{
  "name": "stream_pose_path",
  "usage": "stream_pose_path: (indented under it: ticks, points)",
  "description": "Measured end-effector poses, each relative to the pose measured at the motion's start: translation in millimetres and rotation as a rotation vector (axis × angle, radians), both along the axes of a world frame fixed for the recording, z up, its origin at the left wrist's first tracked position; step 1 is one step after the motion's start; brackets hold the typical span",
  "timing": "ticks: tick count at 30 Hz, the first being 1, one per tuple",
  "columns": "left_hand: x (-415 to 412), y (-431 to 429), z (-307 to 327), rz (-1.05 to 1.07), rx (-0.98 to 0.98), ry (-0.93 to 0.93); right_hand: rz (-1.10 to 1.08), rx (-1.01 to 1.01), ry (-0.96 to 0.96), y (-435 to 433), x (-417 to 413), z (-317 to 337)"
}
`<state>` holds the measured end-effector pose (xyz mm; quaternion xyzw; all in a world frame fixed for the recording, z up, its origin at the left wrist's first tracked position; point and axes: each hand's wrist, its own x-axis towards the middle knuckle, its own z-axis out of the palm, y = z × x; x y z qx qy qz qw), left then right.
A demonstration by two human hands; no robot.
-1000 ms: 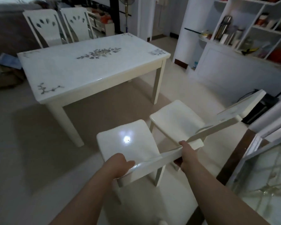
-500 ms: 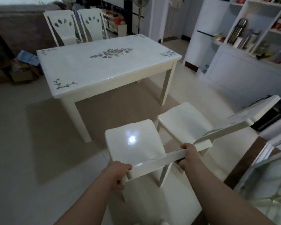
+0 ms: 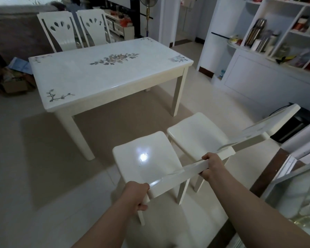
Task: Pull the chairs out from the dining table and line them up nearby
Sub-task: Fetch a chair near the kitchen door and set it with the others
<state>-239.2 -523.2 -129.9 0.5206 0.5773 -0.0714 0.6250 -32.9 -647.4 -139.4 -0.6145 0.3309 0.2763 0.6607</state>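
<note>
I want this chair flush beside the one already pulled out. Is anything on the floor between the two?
Nothing visible. Both the left hand and right hand grip the held chair by its backrest; only a narrow strip of bare floor separates it from the neighbouring chair.

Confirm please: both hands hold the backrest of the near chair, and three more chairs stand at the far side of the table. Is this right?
Not quite. The head view shows two chairs at the far side of the table, not three. Both hands, left and right, do hold the near chair's backrest.
</note>
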Motion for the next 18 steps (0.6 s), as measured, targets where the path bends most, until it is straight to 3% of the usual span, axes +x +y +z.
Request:
stream_pose_path:
  ticks: [18]
  points:
    - [40.9,-51.7,5.3,-0.107,-0.107,-0.046,0.041,-0.020,-0.039,-48.6,53.0,8.5]
